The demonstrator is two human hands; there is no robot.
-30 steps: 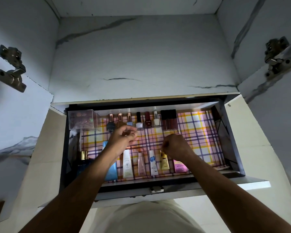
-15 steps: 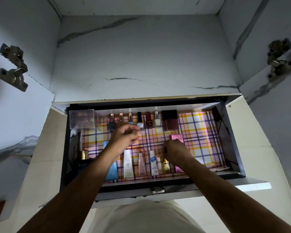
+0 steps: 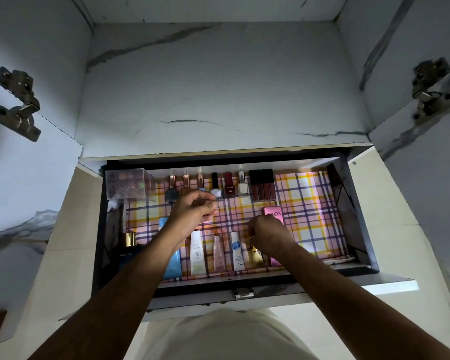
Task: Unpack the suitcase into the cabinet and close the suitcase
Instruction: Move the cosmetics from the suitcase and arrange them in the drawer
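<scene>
there, pink pond's tube (image 3: 272, 216) upright in right hand (image 3: 266, 233)

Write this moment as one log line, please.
left hand: over plaid-lined drawer, hold unclear | right hand: gripping pink Pond's tube | front tube row: lying flat

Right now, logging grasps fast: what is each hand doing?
Left hand: fingers curled, contents cannot be told.
Right hand: grips the pink Pond's tube.
</scene>
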